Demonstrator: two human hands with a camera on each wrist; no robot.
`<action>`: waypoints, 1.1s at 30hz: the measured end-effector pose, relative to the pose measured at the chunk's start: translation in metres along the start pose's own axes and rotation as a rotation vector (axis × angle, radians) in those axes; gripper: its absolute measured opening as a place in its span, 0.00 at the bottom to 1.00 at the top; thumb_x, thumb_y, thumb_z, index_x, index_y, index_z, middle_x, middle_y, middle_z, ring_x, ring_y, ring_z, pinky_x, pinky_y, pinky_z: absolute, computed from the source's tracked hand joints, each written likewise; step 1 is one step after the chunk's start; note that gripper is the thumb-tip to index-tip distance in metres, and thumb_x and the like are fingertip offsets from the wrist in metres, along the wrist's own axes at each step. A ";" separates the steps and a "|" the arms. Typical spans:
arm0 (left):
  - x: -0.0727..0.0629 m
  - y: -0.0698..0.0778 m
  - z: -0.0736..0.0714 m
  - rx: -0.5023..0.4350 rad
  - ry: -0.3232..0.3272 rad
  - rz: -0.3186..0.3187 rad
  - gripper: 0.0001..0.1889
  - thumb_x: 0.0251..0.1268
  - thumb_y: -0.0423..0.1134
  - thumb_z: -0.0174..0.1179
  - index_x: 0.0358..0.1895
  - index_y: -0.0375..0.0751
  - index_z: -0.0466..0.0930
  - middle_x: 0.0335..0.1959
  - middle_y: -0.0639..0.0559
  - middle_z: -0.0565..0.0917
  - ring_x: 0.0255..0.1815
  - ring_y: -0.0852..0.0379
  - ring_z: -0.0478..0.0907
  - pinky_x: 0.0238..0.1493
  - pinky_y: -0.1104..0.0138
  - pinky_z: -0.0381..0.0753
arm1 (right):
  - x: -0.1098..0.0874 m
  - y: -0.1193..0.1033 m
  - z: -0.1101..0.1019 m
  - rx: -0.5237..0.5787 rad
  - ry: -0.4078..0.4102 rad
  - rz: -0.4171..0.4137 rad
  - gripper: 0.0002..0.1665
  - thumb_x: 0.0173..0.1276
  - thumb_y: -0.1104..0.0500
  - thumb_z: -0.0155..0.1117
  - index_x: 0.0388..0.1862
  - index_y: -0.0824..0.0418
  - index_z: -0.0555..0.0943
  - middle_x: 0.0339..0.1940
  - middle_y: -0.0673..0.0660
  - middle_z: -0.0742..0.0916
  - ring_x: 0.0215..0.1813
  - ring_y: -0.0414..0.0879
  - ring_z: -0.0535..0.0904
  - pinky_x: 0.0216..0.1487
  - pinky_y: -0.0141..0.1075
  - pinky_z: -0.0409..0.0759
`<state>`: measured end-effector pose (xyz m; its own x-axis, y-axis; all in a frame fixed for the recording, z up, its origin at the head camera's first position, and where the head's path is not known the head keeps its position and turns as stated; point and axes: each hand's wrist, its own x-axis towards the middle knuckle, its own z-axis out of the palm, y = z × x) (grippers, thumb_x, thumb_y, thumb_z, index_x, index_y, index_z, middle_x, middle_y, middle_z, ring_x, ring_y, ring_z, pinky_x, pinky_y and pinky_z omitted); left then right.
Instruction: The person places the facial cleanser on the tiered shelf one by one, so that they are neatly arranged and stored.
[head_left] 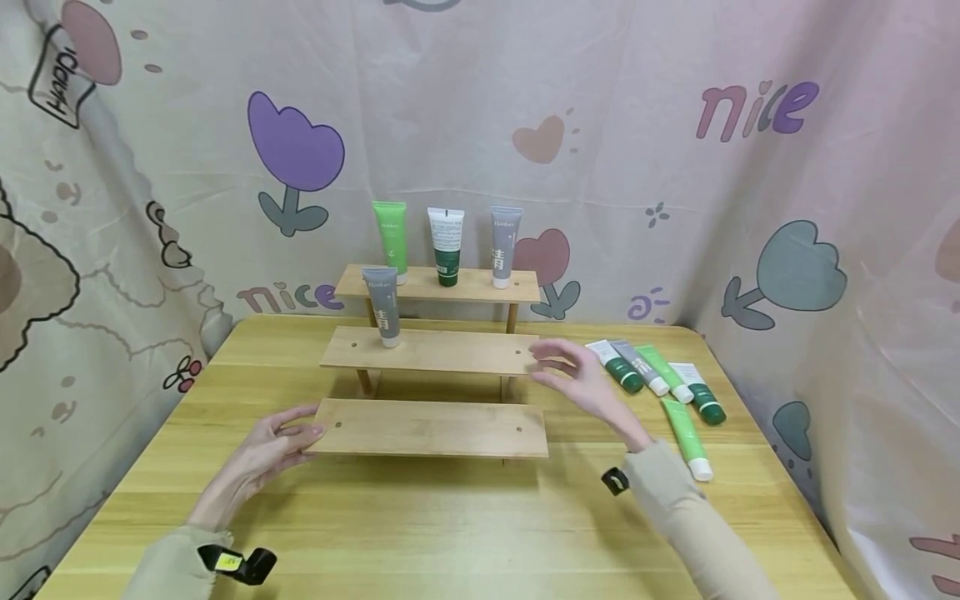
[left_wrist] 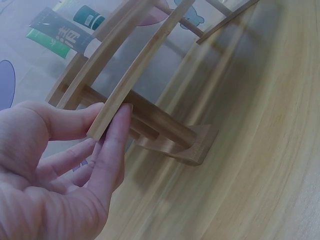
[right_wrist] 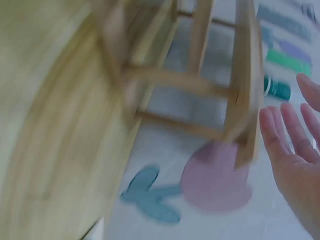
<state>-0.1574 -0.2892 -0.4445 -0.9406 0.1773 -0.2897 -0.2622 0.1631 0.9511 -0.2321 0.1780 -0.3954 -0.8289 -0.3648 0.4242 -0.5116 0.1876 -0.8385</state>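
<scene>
A three-tier wooden stand (head_left: 431, 429) stands on the table. Thumb on top and fingers beneath, my left hand (head_left: 273, 446) pinches the left end of its lowest board, as the left wrist view (left_wrist: 75, 165) also shows. Close to the right end of the middle board is my right hand (head_left: 573, 375), its fingers loosely bent and holding nothing. On the top board stand a green tube (head_left: 391, 237), a white and dark green tube (head_left: 447, 242) and a grey tube (head_left: 504, 246). Another grey tube (head_left: 383, 304) stands toward the left of the middle board.
To the right of the stand, several tubes lie on the wooden table (head_left: 480, 533), among them a green tube (head_left: 686, 437) nearest the front and a white and dark green tube (head_left: 699, 393). A printed curtain (head_left: 600, 67) hangs behind and at the sides.
</scene>
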 end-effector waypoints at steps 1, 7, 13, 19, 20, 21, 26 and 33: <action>0.000 0.000 0.000 0.002 0.002 0.000 0.39 0.75 0.36 0.57 0.78 0.24 0.44 0.50 0.55 0.79 0.46 0.67 0.81 0.54 0.66 0.89 | -0.007 0.003 -0.007 -0.006 0.016 -0.007 0.25 0.59 0.76 0.71 0.57 0.76 0.78 0.53 0.70 0.85 0.56 0.56 0.84 0.61 0.45 0.86; 0.000 -0.001 0.000 -0.004 0.004 0.002 0.40 0.75 0.36 0.58 0.78 0.24 0.44 0.49 0.56 0.79 0.46 0.67 0.81 0.54 0.66 0.89 | -0.051 0.025 -0.049 -0.035 0.093 -0.029 0.24 0.59 0.79 0.68 0.56 0.79 0.77 0.50 0.43 0.86 0.52 0.35 0.83 0.54 0.30 0.88; -0.001 -0.001 0.000 -0.011 0.003 -0.001 0.41 0.74 0.37 0.59 0.78 0.24 0.43 0.49 0.58 0.79 0.46 0.67 0.81 0.53 0.68 0.89 | -0.087 0.046 -0.087 -0.117 0.181 0.006 0.24 0.56 0.81 0.68 0.54 0.82 0.76 0.46 0.38 0.86 0.47 0.34 0.83 0.48 0.23 0.87; 0.000 0.000 0.000 -0.021 -0.003 0.007 0.41 0.74 0.37 0.59 0.78 0.24 0.43 0.48 0.57 0.79 0.46 0.67 0.81 0.52 0.68 0.89 | -0.120 0.057 -0.117 -0.304 0.230 0.133 0.24 0.57 0.77 0.72 0.53 0.78 0.78 0.42 0.30 0.83 0.42 0.30 0.82 0.41 0.19 0.84; 0.000 0.000 0.000 -0.029 -0.001 0.005 0.41 0.74 0.37 0.59 0.78 0.24 0.44 0.47 0.57 0.79 0.45 0.66 0.82 0.52 0.68 0.89 | -0.125 0.061 -0.122 -0.331 0.233 0.145 0.24 0.56 0.77 0.73 0.52 0.77 0.79 0.42 0.29 0.83 0.41 0.29 0.82 0.40 0.19 0.84; 0.000 0.000 0.000 -0.029 -0.002 0.008 0.41 0.75 0.36 0.59 0.78 0.23 0.43 0.47 0.56 0.79 0.45 0.66 0.82 0.52 0.68 0.89 | -0.130 0.064 -0.126 -0.360 0.237 0.153 0.23 0.56 0.77 0.73 0.52 0.77 0.79 0.41 0.29 0.83 0.40 0.29 0.81 0.38 0.19 0.83; 0.001 -0.001 0.000 -0.029 -0.003 -0.001 0.41 0.75 0.36 0.58 0.78 0.24 0.43 0.48 0.56 0.79 0.45 0.66 0.82 0.52 0.67 0.89 | -0.152 0.071 -0.142 -0.517 0.234 0.253 0.23 0.55 0.74 0.75 0.51 0.74 0.81 0.39 0.50 0.86 0.34 0.29 0.77 0.32 0.21 0.78; 0.000 0.000 -0.001 -0.052 -0.015 0.009 0.40 0.75 0.35 0.58 0.78 0.23 0.43 0.45 0.58 0.81 0.44 0.66 0.82 0.50 0.68 0.89 | -0.161 0.072 -0.152 -0.642 0.183 0.412 0.28 0.57 0.67 0.77 0.56 0.73 0.80 0.43 0.69 0.84 0.34 0.28 0.73 0.32 0.25 0.74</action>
<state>-0.1578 -0.2897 -0.4449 -0.9398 0.1930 -0.2820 -0.2647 0.1106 0.9580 -0.1697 0.3892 -0.4726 -0.9759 -0.0053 0.2181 -0.1389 0.7862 -0.6021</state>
